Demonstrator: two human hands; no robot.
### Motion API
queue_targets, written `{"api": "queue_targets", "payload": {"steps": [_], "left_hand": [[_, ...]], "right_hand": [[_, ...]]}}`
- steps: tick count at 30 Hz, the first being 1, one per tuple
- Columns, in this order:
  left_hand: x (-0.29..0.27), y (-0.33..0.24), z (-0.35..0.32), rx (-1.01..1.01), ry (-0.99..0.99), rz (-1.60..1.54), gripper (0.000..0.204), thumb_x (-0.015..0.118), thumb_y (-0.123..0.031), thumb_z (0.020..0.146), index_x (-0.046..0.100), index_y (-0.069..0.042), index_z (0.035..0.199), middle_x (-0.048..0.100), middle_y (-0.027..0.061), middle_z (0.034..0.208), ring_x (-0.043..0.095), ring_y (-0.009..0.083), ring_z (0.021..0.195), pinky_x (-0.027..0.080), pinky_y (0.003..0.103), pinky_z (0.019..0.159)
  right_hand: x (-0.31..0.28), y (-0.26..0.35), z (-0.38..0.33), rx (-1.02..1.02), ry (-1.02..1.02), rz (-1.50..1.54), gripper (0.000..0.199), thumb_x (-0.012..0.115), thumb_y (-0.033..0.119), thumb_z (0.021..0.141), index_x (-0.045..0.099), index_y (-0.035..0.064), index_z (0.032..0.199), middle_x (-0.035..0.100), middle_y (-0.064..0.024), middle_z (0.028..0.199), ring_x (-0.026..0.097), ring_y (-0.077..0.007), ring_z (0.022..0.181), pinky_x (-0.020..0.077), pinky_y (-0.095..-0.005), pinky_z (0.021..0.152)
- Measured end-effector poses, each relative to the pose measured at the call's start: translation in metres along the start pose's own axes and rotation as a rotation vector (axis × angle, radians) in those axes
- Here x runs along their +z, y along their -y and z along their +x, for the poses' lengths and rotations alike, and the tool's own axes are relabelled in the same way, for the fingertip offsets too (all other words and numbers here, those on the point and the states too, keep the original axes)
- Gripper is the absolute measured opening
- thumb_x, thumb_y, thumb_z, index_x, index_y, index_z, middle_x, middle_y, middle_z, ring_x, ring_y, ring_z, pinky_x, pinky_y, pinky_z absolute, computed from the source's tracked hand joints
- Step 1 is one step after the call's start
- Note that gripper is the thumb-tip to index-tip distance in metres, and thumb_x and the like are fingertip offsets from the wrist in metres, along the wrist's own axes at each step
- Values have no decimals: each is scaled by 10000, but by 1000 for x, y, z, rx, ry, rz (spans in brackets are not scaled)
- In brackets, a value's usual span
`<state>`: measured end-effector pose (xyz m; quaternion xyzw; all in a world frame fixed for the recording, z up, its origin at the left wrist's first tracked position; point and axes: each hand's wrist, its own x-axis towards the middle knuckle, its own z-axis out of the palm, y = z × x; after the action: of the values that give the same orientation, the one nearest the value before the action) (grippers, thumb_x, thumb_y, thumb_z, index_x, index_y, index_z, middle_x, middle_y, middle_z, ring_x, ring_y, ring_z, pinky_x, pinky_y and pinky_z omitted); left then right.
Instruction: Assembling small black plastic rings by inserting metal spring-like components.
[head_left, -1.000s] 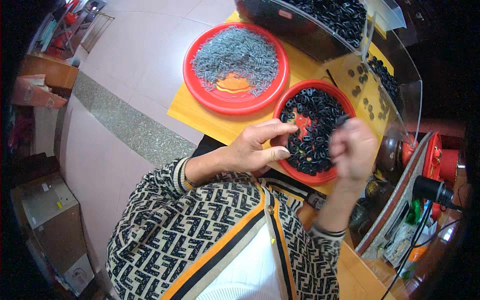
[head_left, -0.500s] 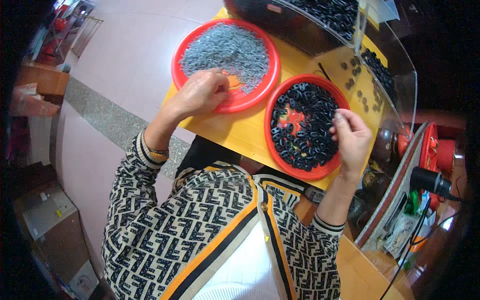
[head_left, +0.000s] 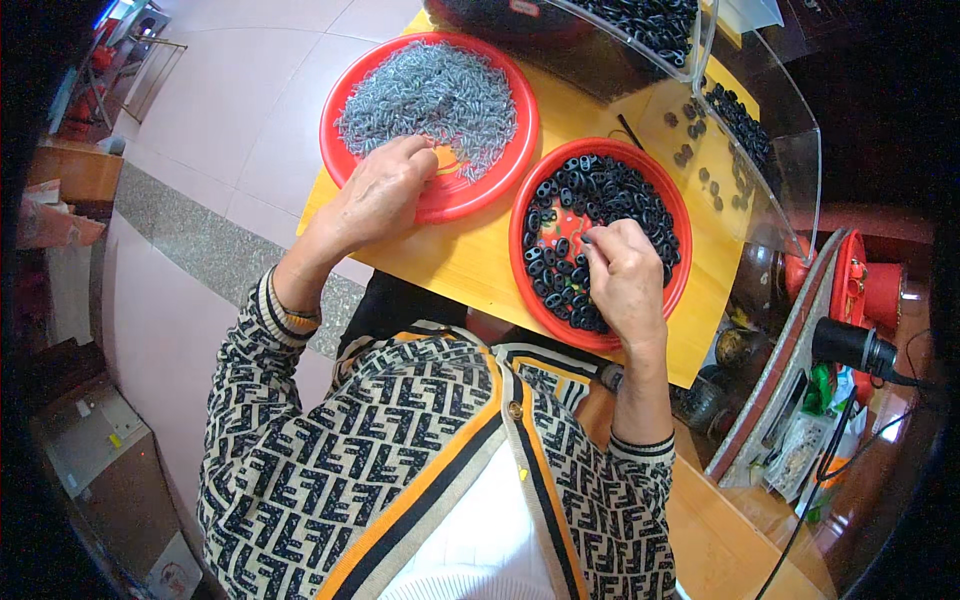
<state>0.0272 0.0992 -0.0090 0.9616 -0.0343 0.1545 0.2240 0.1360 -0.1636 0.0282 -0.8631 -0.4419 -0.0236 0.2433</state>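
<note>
My left hand [head_left: 385,190] reaches into a round red tray [head_left: 345,90] heaped with small grey metal pieces [head_left: 430,90]. Its fingertips are curled down into the near edge of the pile, and the back of the hand hides them. My right hand [head_left: 625,275] hovers over a second red tray [head_left: 680,215] that holds many black oval rings [head_left: 600,190]. Its thumb and forefinger are pinched on a small black ring at the tray's middle. Both trays rest on a yellow table top [head_left: 470,255].
A clear plastic bin [head_left: 770,130] with more black rings stands behind the trays, with a dark container beside it. At the right are red machine parts [head_left: 865,290], a black cable and clutter. Pink tiled floor lies to the left, with cardboard boxes [head_left: 90,450] on it.
A second ago both hands met over the black-ring tray. My left hand then swung left into the grey-piece tray, and my right hand dropped onto the black rings.
</note>
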Motion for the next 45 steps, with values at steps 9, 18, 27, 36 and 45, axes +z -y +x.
{"api": "queue_targets", "payload": {"steps": [9, 18, 27, 36, 45], "left_hand": [[-10, -20, -17, -315, -331, -736, 54, 550, 20, 777, 498, 16, 791, 517, 44, 717, 516, 123, 662, 418, 229, 584], [4, -42, -21, -551, -271, -1463, 97, 571, -19, 797, 568, 1, 892, 575, 42, 749, 549, 88, 639, 447, 202, 551], [17, -67, -14, -638, -124, -1739, 95, 569, -3, 787, 578, -8, 881, 578, 29, 752, 541, 91, 644, 449, 198, 583], [26, -87, -7, -560, -65, -1819, 203, 590, 23, 758, 560, 7, 957, 581, 33, 789, 562, 91, 716, 474, 212, 651], [22, -88, -7, -395, -15, -1748, 365, 596, 56, 734, 453, 35, 1070, 570, 42, 828, 553, 94, 776, 460, 228, 712]], "right_hand": [[-4, -5, 7, -9, 4, -121, 88, 591, 38, 682, 583, 29, 769, 512, -115, 730, 507, -284, 726, 436, -366, 661], [8, -2, 12, -64, 190, -398, 50, 527, -16, 621, 554, 1, 660, 516, -143, 723, 507, -289, 740, 454, -359, 663], [-1, 2, 4, 324, 12, 543, 91, 585, 22, 747, 598, -26, 823, 596, -78, 717, 564, -180, 638, 446, -254, 600], [11, 41, -15, 620, -6, 1352, 147, 558, 55, 818, 600, -23, 935, 581, -27, 718, 491, -46, 564, 396, -156, 496], [3, 69, -13, 536, -37, 1124, 142, 566, -12, 790, 576, -22, 930, 577, 5, 762, 506, -18, 653, 403, -147, 548]]}}
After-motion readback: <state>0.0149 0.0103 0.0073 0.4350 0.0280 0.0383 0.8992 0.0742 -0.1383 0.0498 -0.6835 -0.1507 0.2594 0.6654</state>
